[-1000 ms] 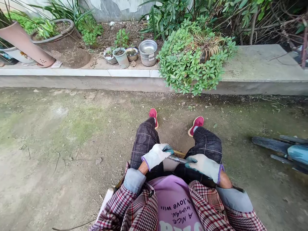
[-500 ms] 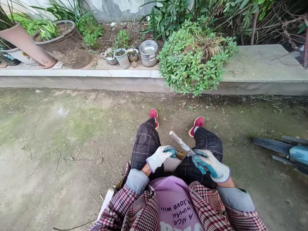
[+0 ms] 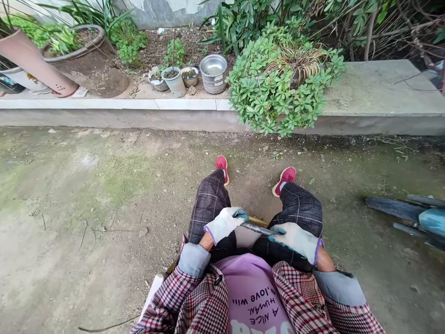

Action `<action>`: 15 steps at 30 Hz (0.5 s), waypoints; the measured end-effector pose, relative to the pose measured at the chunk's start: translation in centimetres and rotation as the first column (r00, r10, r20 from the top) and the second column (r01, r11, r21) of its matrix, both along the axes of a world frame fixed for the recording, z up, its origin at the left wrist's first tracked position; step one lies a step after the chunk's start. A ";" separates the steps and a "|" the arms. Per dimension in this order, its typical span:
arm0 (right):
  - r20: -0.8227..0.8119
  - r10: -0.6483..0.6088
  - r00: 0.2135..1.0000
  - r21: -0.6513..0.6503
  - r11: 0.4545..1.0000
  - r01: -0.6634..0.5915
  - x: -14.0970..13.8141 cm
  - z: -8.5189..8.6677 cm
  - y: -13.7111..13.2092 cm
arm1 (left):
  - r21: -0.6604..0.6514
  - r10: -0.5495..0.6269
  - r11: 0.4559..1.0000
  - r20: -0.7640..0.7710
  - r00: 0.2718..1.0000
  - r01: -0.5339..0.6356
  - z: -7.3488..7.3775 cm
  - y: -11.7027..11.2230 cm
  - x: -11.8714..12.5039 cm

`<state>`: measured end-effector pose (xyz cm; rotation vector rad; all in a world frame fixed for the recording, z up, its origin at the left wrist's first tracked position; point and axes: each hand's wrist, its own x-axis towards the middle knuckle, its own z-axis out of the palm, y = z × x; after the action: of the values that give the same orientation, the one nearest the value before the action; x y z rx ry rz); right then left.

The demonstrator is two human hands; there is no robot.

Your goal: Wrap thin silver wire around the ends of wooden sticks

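Observation:
A slim rod with a shiny, silvery wrapping [image 3: 257, 228] lies roughly level across my lap, between my two gloved hands. My left hand [image 3: 225, 223], in a white work glove with a teal palm, is closed around the rod's left end. My right hand [image 3: 295, 238], gloved the same way, grips its other end, back upward. Both ends of the rod are hidden by the gloves. Below the rod, a pale seat [image 3: 247, 237] with a yellowish front edge [image 3: 259, 221] shows between my thighs.
A raised ledge [image 3: 187, 105] runs across the front, bearing a metal pot [image 3: 213, 74], a small plant cup [image 3: 174, 82], a large tilted planter [image 3: 90, 69] and a bushy green plant [image 3: 278, 88]. A dark wheel [image 3: 392, 207] stands on the right. Twigs [image 3: 83, 232] lie on the ground at left.
The rod has swung down from pointing up and forward to lying level. My left hand has closed on its free end, and my right hand has turned back upward.

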<state>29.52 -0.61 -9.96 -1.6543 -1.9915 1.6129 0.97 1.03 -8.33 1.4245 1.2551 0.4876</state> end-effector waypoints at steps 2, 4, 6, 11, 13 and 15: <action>0.025 -0.086 0.996 0.059 0.995 0.085 -0.2 0.0 0.3 | -0.019 -0.008 1.000 0.021 1.000 0.009 0.6 -0.3 0.3; -0.005 -0.212 0.977 0.095 0.973 0.212 -0.4 0.3 0.6 | -0.037 -0.023 0.999 0.037 0.999 0.024 0.9 -0.5 0.9; -0.090 -0.323 0.942 0.059 0.943 0.329 -0.4 0.7 0.7 | -0.044 -0.039 0.998 0.070 0.997 0.042 1.0 -0.6 1.7; -0.297 -0.536 0.790 -0.302 0.838 0.455 -0.3 2.4 0.2 | -0.062 -0.048 0.997 0.119 0.992 0.056 0.6 -0.7 3.4; -0.360 -0.545 0.758 -0.362 0.830 0.425 -0.3 3.1 0.0 | -0.080 -0.047 0.995 0.126 0.991 0.058 0.3 -0.8 3.4; -0.415 -0.492 0.765 -0.383 0.858 0.344 -0.3 3.6 -0.1 | -0.089 -0.039 0.995 0.125 0.991 0.050 -0.1 -0.8 3.2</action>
<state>29.26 -0.75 -6.32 -1.4143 -1.0774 1.9413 4.12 0.28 -8.46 1.3222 1.1306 0.4744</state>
